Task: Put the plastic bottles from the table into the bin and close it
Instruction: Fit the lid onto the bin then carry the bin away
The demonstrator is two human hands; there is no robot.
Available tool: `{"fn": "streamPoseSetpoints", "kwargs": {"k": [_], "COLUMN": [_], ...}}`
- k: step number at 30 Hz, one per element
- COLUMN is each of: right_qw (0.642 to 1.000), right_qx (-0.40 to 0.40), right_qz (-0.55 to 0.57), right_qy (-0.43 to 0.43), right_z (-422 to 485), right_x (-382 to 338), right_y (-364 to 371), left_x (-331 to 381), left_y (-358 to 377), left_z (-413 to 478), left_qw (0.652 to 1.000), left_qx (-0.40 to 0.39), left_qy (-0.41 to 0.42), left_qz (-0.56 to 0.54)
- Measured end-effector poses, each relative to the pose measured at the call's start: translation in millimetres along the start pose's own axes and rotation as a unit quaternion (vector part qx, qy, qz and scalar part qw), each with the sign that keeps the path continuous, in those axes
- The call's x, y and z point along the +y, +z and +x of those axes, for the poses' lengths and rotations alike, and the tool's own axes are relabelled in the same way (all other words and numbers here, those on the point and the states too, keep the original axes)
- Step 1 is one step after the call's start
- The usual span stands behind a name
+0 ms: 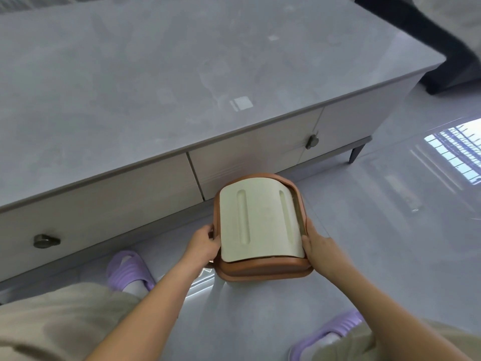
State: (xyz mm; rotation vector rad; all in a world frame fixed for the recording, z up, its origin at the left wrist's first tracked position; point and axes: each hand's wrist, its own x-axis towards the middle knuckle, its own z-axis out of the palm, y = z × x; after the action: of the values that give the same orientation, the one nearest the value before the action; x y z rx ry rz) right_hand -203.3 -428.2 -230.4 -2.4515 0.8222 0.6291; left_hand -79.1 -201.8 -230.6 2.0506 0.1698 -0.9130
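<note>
The grey stone-look table [156,82] fills most of my view, its 2 drawer knobs facing me. On the glossy floor [390,230] just in front of it stands the brown bin [260,272], seen from above, its long axis running away from me toward the table. The cream lid [260,220], with 2 lengthwise grooves, lies down over the opening. No writing shows. My left hand [203,246] and right hand [318,244] grip the bin's 2 sides, fingers curled against the rim.
</note>
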Motion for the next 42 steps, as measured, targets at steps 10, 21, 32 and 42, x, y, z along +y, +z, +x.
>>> {"fn": "streamPoseSetpoints", "kwargs": {"k": [10,21,32,42], "right_qw": [0.997,0.953,0.95,0.944], "right_qx": [-0.019,0.033,0.02,0.006], "right_qz": [0.07,0.291,0.298,0.313], "right_qy": [0.007,0.08,0.093,0.105], "right_z": [0.9,11.4,20.8,24.4], "right_x": [-3.8,-25.7,-24.9,-22.7], "right_y": [-0.2,2.9,12.7,17.2], "left_x": [0.6,6.1,-4.6,-10.5], "left_y": [-0.3,12.9,31.4,35.2], "left_z": [-1.8,-13.3,11.5,19.9], "left_qw": [0.997,0.998,0.998,0.997], "left_qx": [-0.043,-0.01,0.045,0.052], "left_qy": [-0.063,-0.032,-0.033,-0.043], "left_qz": [-0.015,-0.053,-0.034,-0.046]}}
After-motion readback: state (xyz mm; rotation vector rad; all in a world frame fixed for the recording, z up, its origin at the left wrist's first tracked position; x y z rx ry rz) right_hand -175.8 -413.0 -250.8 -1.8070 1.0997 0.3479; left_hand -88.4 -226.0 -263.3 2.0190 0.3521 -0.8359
